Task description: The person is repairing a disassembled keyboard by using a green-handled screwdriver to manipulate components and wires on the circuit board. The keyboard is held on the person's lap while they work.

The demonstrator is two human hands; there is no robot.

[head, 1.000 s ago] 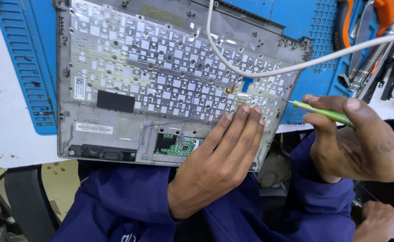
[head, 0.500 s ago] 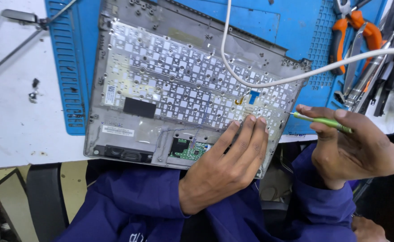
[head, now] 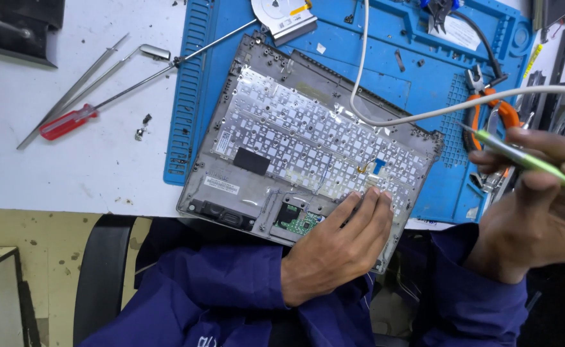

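At the far left of the white bench (head: 70, 173) lie tweezers (head: 77, 83) and a red-handled screwdriver (head: 70, 121), its long shaft reaching up and right onto the blue mat (head: 196, 96). A small loose part (head: 142, 130) lies just beside the screwdriver.

The laptop case (head: 276, 154) lies inside-up, tilted, mostly on the mat, with its near edge overhanging the bench toward you. A black patch (head: 251, 160) sits on the metal keyboard plate, and a green circuit board (head: 298, 222) shows in the near cutout.

Your left hand (head: 343, 247) rests flat on the near right corner of the case, fingers extended and together, fingertips on the plate just right of the board. It grips nothing.

A white cable (head: 424, 115) loops over the case and runs off to the right.

Orange-handled pliers (head: 488, 106) lie on the mat's right part.

Your right hand (head: 539, 212) is raised right of the case, clear of it, fingers closed around a green tool (head: 527, 160) whose tip points up and left.
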